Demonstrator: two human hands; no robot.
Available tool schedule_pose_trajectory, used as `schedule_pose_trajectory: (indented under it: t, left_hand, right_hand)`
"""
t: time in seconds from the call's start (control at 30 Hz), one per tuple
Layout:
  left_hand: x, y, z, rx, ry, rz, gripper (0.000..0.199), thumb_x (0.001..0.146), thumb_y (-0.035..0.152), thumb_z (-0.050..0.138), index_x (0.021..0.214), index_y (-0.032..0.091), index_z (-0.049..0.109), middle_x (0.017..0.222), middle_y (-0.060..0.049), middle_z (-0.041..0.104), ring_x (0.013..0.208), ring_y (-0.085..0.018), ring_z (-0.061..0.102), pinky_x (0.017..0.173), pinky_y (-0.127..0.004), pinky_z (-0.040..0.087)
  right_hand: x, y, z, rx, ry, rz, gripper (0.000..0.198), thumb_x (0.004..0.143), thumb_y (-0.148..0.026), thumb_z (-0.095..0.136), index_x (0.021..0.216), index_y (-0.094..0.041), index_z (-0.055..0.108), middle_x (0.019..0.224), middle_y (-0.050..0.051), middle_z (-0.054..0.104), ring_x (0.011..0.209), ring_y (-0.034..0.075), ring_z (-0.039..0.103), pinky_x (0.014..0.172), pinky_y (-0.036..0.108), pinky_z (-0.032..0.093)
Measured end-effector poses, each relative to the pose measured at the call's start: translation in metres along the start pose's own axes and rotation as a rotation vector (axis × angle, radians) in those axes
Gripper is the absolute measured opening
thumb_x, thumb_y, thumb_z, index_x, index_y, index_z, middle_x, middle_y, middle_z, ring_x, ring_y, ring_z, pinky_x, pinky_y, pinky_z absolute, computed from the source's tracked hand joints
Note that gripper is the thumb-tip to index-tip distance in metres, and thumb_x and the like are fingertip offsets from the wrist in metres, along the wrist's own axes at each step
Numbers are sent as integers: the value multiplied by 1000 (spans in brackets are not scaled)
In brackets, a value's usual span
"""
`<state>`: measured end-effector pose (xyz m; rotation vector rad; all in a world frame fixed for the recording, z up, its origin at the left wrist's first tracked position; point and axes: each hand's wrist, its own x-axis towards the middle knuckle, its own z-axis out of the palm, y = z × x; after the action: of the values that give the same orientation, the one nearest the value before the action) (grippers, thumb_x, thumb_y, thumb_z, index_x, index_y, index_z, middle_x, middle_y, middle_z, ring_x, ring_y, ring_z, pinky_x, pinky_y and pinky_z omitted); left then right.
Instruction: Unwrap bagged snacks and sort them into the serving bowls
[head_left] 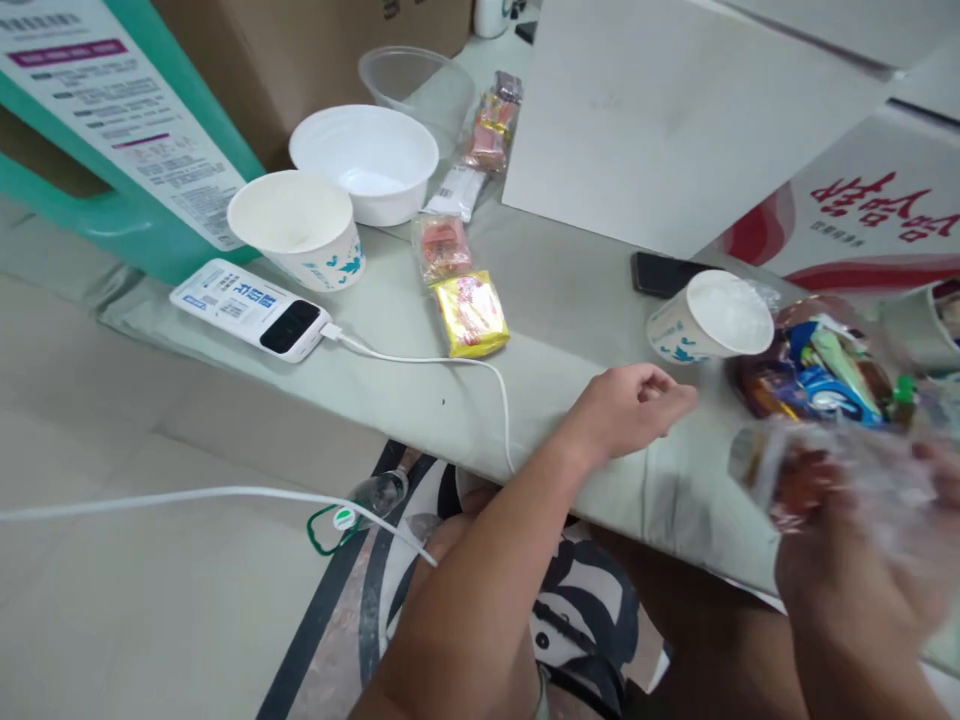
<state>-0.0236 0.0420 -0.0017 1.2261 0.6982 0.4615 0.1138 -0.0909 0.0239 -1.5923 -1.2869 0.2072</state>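
Note:
My left hand [634, 408] hovers over or rests on the cloth near the table's front edge; I cannot tell which. Its fingers are curled in, and nothing shows in them. Just beyond it is a white paper cup [682, 325] with a blue-green print and some clear plastic at its mouth. At the right, my right hand [855, 570], blurred by motion, grips a clear plastic bag [889, 475] with something reddish-brown in it. Behind the bag lies a heap of colourful snack packets [832, 375], partly covered by it.
A yellow packet [471, 313] and other wrapped snacks [491, 135] lie mid-table. Another paper cup [300, 230], a white bowl [367, 165] and a power bank [251, 308] with a white cable [420, 358] are at left. A dark phone [664, 273] lies by the white boxes [675, 110].

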Motion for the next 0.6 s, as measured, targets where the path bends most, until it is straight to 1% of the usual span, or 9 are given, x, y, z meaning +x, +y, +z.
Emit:
schedule_pose_trajectory:
  t: [0.03, 0.1, 0.17, 0.2, 0.23, 0.3, 0.43, 0.5, 0.6]
  left_hand:
    - [0, 0, 2, -63, -108, -20, 33, 85, 47, 63, 104, 20, 64, 103, -7, 71, 94, -20, 68, 87, -35, 53]
    - [0, -2, 11, -85, -322, -36, 68, 76, 53, 76, 133, 23, 56, 131, -12, 64, 113, -26, 66, 93, -38, 54]
    - [2, -7, 21, -14, -440, -10, 102, 63, 49, 89, 152, 29, 41, 148, -15, 53, 128, -32, 60, 100, -43, 52]
    - [3, -9, 27, 1, -459, 30, 109, 61, 47, 92, 154, 30, 38, 150, -15, 52, 131, -33, 58, 104, -44, 51]
    - [4, -12, 32, -4, -451, 72, 109, 61, 44, 93, 154, 30, 39, 149, -14, 53, 132, -33, 58, 106, -45, 49]
    - [8, -17, 40, -31, -375, 128, 93, 65, 43, 91, 146, 28, 49, 141, -13, 59, 127, -32, 61, 105, -44, 50]
    - [16, -23, 51, 73, -158, 142, 49, 76, 47, 82, 115, 23, 66, 118, -8, 70, 106, -24, 67, 94, -36, 53]
    - [20, -25, 55, 172, -31, 158, 40, 78, 48, 78, 106, 22, 67, 108, -6, 71, 95, -19, 68, 86, -30, 54]
    - [26, -28, 58, 238, 144, 172, 37, 78, 49, 76, 102, 23, 65, 91, -1, 69, 73, -14, 64, 67, -24, 52]
  right_hand:
    - [-13, 15, -9, -25, 44, 8, 48, 95, -46, 57, 138, -64, 44, 157, -6, 46, 140, 33, 49, 97, 59, 47]
    - [-30, 38, -18, 7, 52, -3, 58, 91, -40, 68, 140, -62, 45, 147, -3, 55, 127, 31, 60, 92, 54, 53]
    - [-33, 56, -18, 87, -22, -54, 68, 88, -40, 73, 145, -59, 40, 137, 0, 60, 116, 29, 66, 87, 51, 57]
    - [-31, 62, -16, 126, -56, -96, 72, 87, -41, 74, 148, -55, 37, 133, 2, 62, 114, 29, 67, 87, 51, 58]
    - [-27, 67, -13, 149, -87, -135, 76, 87, -44, 75, 151, -51, 35, 130, 4, 64, 116, 31, 66, 90, 53, 58]
    - [-19, 74, -10, 146, -144, -190, 79, 89, -42, 72, 155, -43, 30, 126, 7, 67, 123, 33, 64, 98, 57, 55]
    - [-13, 75, -21, 61, -234, -210, 61, 94, -28, 61, 151, -33, 39, 136, 11, 66, 124, 30, 65, 103, 53, 52]
    - [-11, 75, -36, 16, -208, -186, 45, 96, -25, 56, 140, -29, 51, 133, 11, 69, 125, 30, 64, 105, 51, 51]
    - [-5, 85, -66, -171, -74, -78, 27, 94, -21, 51, 116, -25, 66, 116, 11, 75, 118, 31, 67, 102, 50, 52]
